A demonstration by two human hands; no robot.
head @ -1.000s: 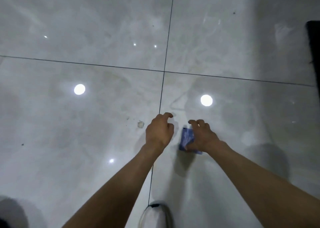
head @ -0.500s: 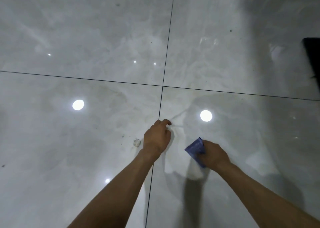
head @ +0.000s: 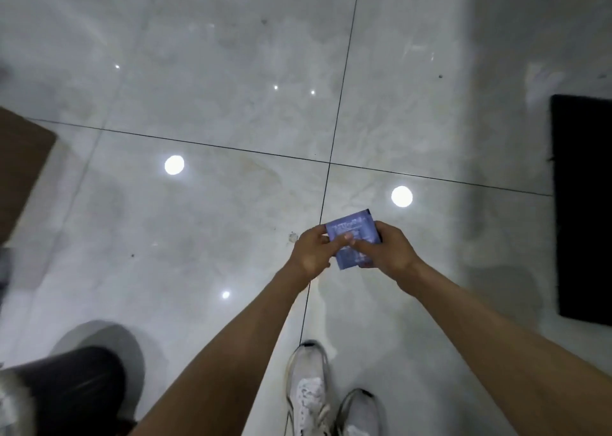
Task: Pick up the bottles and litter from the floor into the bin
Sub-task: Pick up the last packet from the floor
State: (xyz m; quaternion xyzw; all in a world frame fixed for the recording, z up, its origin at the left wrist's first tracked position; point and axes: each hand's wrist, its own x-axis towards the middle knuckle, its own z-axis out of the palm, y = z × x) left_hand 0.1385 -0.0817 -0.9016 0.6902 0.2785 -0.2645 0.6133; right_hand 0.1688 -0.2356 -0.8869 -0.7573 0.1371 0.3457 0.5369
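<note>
Both hands pinch a blue wrapper (head: 352, 238) between them: the left hand (head: 313, 253) takes its near-left edge, the right hand (head: 389, 250) curls round its right side. The pick-up looks done; next it needs carrying to the bin, which is not in view.

both hands hold a blue wrapper (head: 352, 240) above glossy grey tile floor (head: 198, 104). left hand (head: 313, 252) pinches its left edge, thumb on top; right hand (head: 389, 252) grips the right edge. small crumpled scrap (head: 293, 237) on floor just left of left hand. white shoes (head: 309, 392) below. black mat (head: 583, 203) at right.
</note>
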